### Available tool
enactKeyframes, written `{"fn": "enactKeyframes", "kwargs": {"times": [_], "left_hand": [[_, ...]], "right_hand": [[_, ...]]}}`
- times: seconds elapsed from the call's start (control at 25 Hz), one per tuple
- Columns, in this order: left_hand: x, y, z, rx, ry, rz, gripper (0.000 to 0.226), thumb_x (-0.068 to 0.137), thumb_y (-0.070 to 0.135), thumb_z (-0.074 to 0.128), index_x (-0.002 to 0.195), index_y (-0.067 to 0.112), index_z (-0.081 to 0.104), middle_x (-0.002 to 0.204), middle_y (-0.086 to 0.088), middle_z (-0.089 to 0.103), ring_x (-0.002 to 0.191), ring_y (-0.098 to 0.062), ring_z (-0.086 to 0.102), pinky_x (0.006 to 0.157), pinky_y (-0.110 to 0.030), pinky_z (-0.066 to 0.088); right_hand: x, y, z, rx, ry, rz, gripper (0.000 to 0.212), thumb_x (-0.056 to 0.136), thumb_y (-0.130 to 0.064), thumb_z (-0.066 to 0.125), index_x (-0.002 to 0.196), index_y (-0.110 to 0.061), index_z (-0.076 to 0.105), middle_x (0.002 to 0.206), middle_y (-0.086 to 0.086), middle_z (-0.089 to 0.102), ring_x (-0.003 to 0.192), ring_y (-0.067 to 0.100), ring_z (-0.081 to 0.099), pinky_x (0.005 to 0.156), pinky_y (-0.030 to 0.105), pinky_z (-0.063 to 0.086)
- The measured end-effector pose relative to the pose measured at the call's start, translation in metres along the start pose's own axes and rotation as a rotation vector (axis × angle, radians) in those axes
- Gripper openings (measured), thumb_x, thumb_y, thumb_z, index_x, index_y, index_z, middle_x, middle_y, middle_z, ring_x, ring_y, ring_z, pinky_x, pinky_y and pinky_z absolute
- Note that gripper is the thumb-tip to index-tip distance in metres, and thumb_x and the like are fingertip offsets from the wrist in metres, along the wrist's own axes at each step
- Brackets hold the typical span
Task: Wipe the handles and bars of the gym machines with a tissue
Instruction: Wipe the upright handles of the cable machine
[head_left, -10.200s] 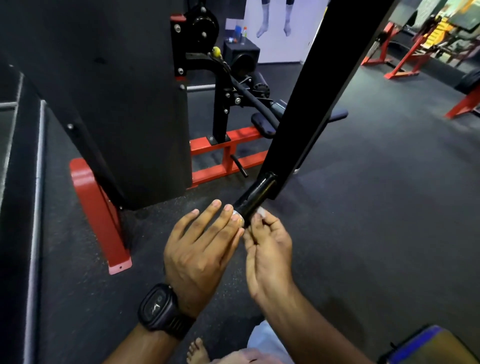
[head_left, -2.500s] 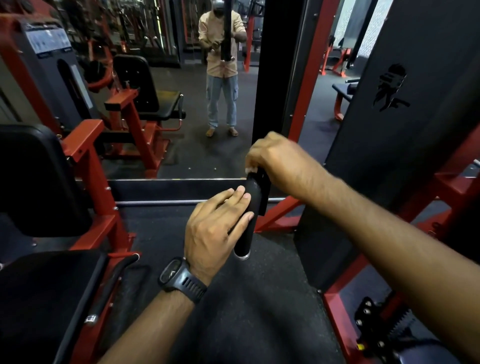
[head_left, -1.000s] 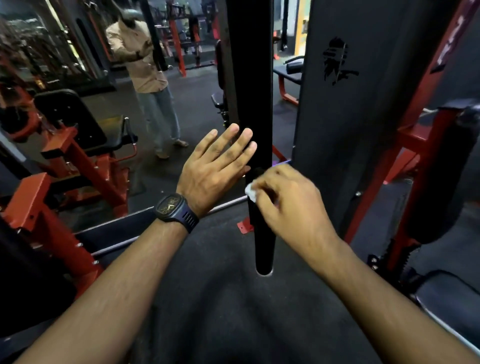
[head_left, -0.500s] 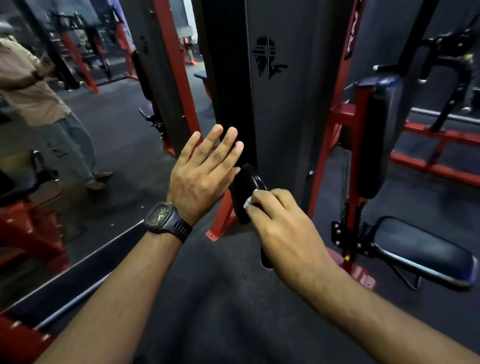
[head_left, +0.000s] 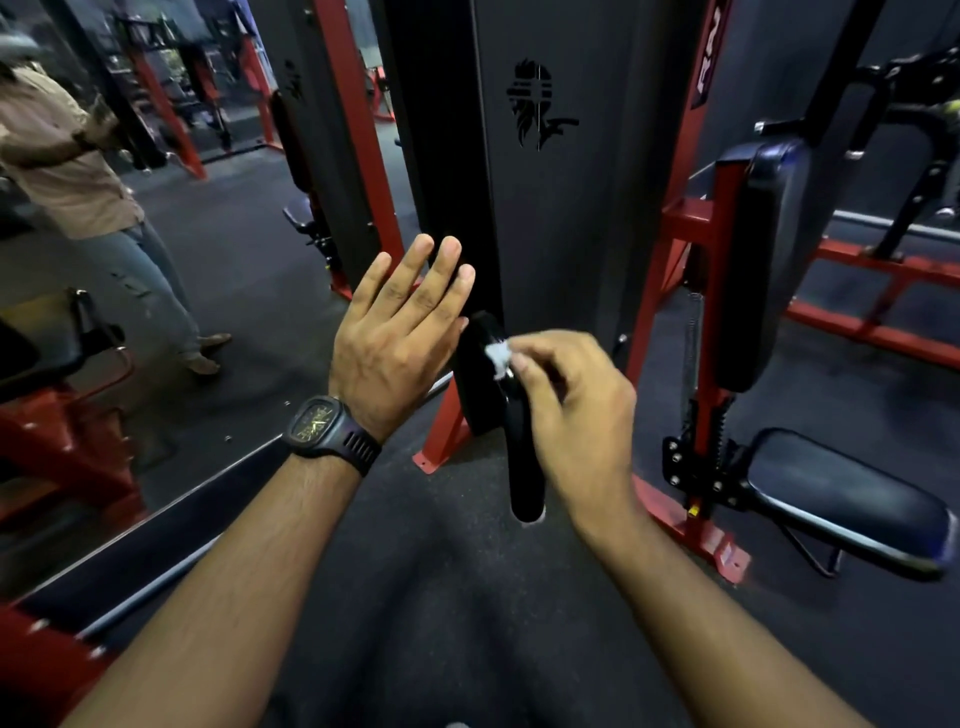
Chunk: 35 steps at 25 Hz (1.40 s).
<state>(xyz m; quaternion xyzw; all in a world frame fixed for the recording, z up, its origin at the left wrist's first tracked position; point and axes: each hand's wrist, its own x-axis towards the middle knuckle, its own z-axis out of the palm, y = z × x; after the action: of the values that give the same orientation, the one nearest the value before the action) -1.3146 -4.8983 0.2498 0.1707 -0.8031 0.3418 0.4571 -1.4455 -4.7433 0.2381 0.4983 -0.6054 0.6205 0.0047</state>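
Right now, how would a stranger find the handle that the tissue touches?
Start at the tall dark panel with the cut-out logo. In front of its lower part is a black handle. Only it has a white tissue pinched against it by the right hand.

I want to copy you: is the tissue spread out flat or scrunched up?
Scrunched up. The tissue is a small white wad pinched by the right hand against the black handle.

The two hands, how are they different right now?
The left hand is flat with straight fingers and holds nothing; the right hand has curled fingers pinching a white tissue against the black handle. The left hand has a watch at its wrist; the right hand's wrist is bare. Both are bare hands close by that handle.
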Motion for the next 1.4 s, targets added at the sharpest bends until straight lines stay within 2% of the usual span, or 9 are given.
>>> {"fn": "enactKeyframes", "kwargs": {"times": [0.12,0.24,0.32,0.48,0.84,1.0,1.16,1.24,1.4], "left_hand": [[-0.002,-0.003,0.002,0.003,-0.002,0.005,0.036,0.098,0.021,0.062,0.132,0.008,0.061,0.146,-0.011,0.046,0.137,-0.030,0.044,0.110,-0.050,0.040],[-0.005,-0.005,0.006,-0.008,0.005,0.007,0.038,0.099,0.021,0.061,0.134,0.008,0.059,0.149,-0.010,0.042,0.138,-0.030,0.043,0.111,-0.050,0.038],[-0.005,-0.004,0.008,-0.012,0.011,0.010,0.039,0.099,0.021,0.060,0.136,0.009,0.057,0.149,-0.010,0.041,0.139,-0.029,0.041,0.112,-0.051,0.036],[-0.007,-0.006,0.010,0.002,0.027,0.012,0.041,0.099,0.021,0.060,0.138,0.009,0.055,0.149,-0.010,0.042,0.140,-0.024,0.037,0.115,-0.050,0.031],[-0.006,-0.002,0.009,-0.012,0.020,0.002,0.040,0.100,0.021,0.060,0.138,0.008,0.056,0.147,-0.013,0.046,0.139,-0.027,0.040,0.115,-0.049,0.033],[-0.008,-0.006,0.004,0.026,-0.015,0.018,0.041,0.101,0.023,0.058,0.139,0.009,0.054,0.150,-0.011,0.043,0.139,-0.028,0.041,0.113,-0.051,0.035],[-0.007,-0.003,0.001,0.009,-0.032,0.030,0.043,0.101,0.023,0.056,0.141,0.008,0.052,0.152,-0.011,0.038,0.141,-0.028,0.038,0.115,-0.050,0.032],[-0.007,-0.004,0.001,0.006,-0.042,0.035,0.044,0.101,0.022,0.056,0.141,0.007,0.051,0.152,-0.011,0.036,0.141,-0.029,0.038,0.116,-0.049,0.030],[-0.007,-0.002,0.002,0.001,-0.052,0.013,0.045,0.101,0.022,0.056,0.142,0.007,0.050,0.153,-0.012,0.035,0.141,-0.030,0.037,0.118,-0.048,0.028]], "right_hand": [[-0.006,0.002,-0.003,0.159,-0.021,0.274,0.013,0.091,-0.013,0.070,0.095,-0.024,0.076,0.090,-0.014,0.073,0.087,0.002,0.068,0.079,0.018,0.052],[0.007,0.013,0.001,0.268,-0.062,0.480,0.011,0.092,-0.013,0.069,0.087,-0.021,0.075,0.079,-0.008,0.074,0.073,0.008,0.068,0.072,0.030,0.055],[0.017,0.014,0.000,0.392,-0.149,0.585,0.012,0.094,-0.011,0.065,0.085,-0.016,0.072,0.068,-0.004,0.069,0.063,0.010,0.061,0.063,0.032,0.052],[0.023,0.010,-0.003,0.499,-0.268,0.649,0.019,0.097,-0.004,0.058,0.083,-0.011,0.069,0.060,-0.003,0.064,0.052,0.005,0.056,0.051,0.020,0.045],[0.041,0.017,0.013,0.569,-0.294,0.793,0.017,0.091,0.004,0.058,0.088,-0.003,0.073,0.065,0.006,0.067,0.057,0.014,0.060,0.050,0.022,0.049],[0.022,0.017,-0.006,0.600,-0.272,0.588,0.009,0.093,-0.005,0.066,0.098,-0.006,0.073,0.076,0.004,0.068,0.067,0.005,0.063,0.061,0.017,0.050],[-0.032,0.039,-0.018,0.178,-0.076,-0.060,0.021,0.086,0.011,0.067,0.100,-0.003,0.075,0.104,0.005,0.072,0.102,0.010,0.068,0.087,0.021,0.051],[-0.034,0.041,-0.010,0.151,-0.009,-0.206,0.013,0.091,-0.001,0.067,0.100,0.000,0.075,0.106,0.011,0.070,0.103,0.017,0.068,0.090,0.025,0.052],[-0.035,0.037,-0.006,-0.066,-0.004,-0.414,0.020,0.096,-0.016,0.064,0.104,-0.004,0.077,0.104,0.008,0.067,0.097,0.021,0.063,0.087,0.027,0.051]]}}
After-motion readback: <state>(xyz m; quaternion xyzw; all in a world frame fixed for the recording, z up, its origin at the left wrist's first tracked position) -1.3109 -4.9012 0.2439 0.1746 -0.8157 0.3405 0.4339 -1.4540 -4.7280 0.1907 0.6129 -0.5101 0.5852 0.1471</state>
